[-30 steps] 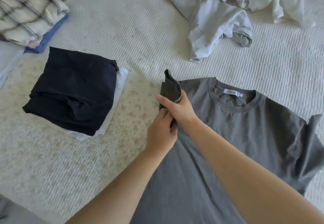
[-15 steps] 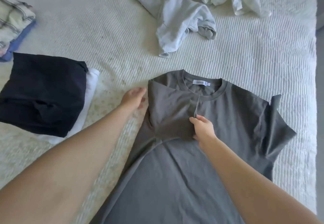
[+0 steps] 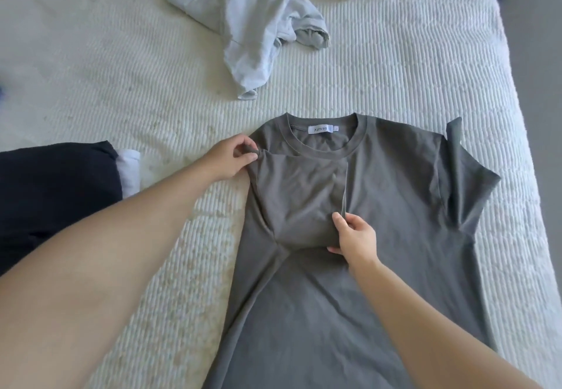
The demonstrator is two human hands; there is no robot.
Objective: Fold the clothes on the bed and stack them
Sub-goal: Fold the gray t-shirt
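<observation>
Fingers of both hands pinch the grey T-shirt's [image 3: 395, 206] folded sleeve.

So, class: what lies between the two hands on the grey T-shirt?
In the head view, the folded-in sleeve of the grey T-shirt spans from left hand to right hand.

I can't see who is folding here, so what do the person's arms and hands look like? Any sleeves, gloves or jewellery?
Both forearms are bare, with no sleeve showing. The left hand and right hand wear no gloves, rings or watch.
</observation>
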